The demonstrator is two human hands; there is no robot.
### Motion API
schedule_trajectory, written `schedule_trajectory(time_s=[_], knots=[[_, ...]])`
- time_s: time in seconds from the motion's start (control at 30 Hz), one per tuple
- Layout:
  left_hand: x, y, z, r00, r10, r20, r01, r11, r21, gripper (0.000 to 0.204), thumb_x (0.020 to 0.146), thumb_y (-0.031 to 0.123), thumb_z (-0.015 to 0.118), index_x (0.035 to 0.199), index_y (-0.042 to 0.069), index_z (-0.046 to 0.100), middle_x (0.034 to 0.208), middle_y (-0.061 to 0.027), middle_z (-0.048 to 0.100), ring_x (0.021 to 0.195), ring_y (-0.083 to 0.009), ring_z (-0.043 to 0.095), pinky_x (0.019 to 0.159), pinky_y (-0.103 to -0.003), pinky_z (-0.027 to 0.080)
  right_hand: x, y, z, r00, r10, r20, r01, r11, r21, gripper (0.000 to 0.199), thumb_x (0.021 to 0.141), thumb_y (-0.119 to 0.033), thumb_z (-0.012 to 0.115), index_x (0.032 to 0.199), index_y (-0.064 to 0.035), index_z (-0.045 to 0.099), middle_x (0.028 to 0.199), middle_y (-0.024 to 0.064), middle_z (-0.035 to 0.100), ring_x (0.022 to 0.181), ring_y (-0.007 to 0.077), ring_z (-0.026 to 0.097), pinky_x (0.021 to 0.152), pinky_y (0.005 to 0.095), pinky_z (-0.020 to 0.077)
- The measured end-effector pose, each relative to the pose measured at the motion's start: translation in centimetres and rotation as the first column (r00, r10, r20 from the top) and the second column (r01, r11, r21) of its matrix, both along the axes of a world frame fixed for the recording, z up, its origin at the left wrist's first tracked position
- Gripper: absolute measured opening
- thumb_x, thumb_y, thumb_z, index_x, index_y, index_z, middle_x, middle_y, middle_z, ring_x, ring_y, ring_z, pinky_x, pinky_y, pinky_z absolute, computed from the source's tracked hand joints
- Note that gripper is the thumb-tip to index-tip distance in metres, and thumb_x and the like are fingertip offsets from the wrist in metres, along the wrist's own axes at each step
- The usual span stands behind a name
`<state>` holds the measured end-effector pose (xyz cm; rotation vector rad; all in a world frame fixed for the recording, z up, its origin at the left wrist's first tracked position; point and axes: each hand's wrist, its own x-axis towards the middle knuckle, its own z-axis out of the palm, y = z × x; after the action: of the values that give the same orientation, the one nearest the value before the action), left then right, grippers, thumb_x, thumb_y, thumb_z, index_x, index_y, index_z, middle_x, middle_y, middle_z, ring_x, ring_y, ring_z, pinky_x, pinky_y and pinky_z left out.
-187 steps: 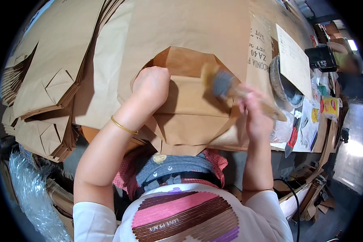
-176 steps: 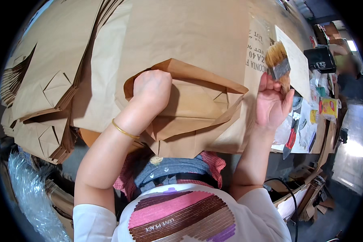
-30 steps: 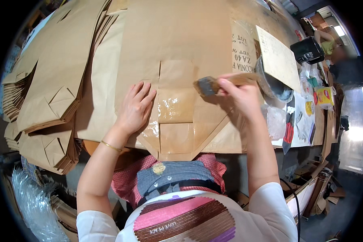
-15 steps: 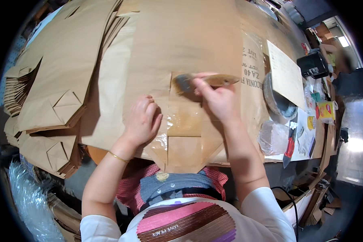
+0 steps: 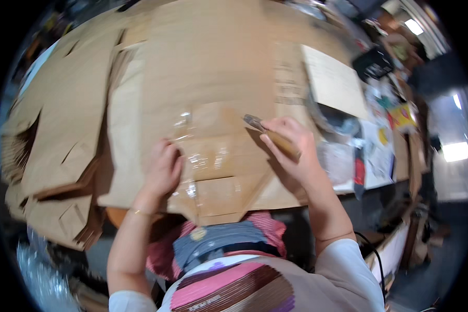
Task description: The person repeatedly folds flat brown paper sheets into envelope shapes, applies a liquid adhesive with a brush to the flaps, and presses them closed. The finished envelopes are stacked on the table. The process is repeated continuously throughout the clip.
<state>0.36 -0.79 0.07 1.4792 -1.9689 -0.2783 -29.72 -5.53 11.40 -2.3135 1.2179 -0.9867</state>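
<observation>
Compared with half a second ago, the right hand has drawn the brush off the folded flap to its right, where it is lifted just beside it. Blur softens everything. The right hand pinches the brush, its long axis running from bristles at upper left to handle at lower right. The left hand, fingers loosely curled, lies by the flap's left side; whether it grips anything I cannot tell. The paper bag lies between the hands, long axis pointing away from the person, its folded end overhanging the front edge of the counter. Stacked bags bound the left, a bowl the right; plain paper stretches ahead.
</observation>
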Motion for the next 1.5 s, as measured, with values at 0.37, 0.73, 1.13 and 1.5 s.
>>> schedule_trajectory(time_s=[0.37,0.73,1.13,1.5], knots=[[0.8,-1.0,0.4,0.997,-0.057,0.05,0.05,0.991,0.128,0.009,0.083,0.0,0.055,0.091,0.0,0.051,0.096,-0.0187,0.051,0.093,-0.0397,0.05,0.08,-0.044,0.042,-17.0,4.1,-2.8,0.753,-0.313,-0.579,0.147,0.938,-0.314,0.032,0.069,-0.004,0.067,0.101,-0.0079,0.07,0.099,0.0143,0.066,0.095,0.0334,0.062,0.081,0.0415,0.0511],[3.2,-8.4,4.1,0.976,-0.112,0.185,-0.035,0.764,0.645,0.018,0.064,0.002,0.065,0.081,-0.001,0.064,0.077,-0.0145,0.061,0.076,-0.0311,0.061,0.069,-0.039,0.051,0.7,-7.8,-8.2,0.952,0.192,-0.238,-0.003,0.786,0.619,0.009,0.074,-0.004,0.064,0.081,0.0013,0.067,0.082,0.0145,0.063,0.085,0.0303,0.061,0.073,0.0382,0.0499],[0.9,3.4,4.0,0.756,-0.242,0.608,0.179,0.97,0.164,0.052,0.077,0.003,0.055,0.129,-0.001,0.052,0.136,-0.0166,0.05,0.126,-0.0314,0.047,0.104,-0.043,0.039,0.0,2.3,-6.6,0.658,0.344,-0.67,-0.396,0.915,0.08,0.051,0.074,-0.001,0.054,0.125,0.0023,0.052,0.126,0.0159,0.055,0.115,0.0299,0.055,0.084,0.0348,0.0523],[3.6,3.0,2.7,0.866,-0.438,-0.243,0.499,0.718,0.485,0.048,0.063,0.002,0.057,0.112,0.004,0.059,0.149,-0.0206,0.037,0.142,-0.0443,0.021,0.114,-0.049,0.023,-3.0,7.0,-8.7,0.877,0.251,-0.411,-0.176,0.961,0.213,0.047,0.067,0.001,0.057,0.114,0.0013,0.057,0.112,0.0183,0.057,0.105,0.0344,0.056,0.087,0.0412,0.0482]])
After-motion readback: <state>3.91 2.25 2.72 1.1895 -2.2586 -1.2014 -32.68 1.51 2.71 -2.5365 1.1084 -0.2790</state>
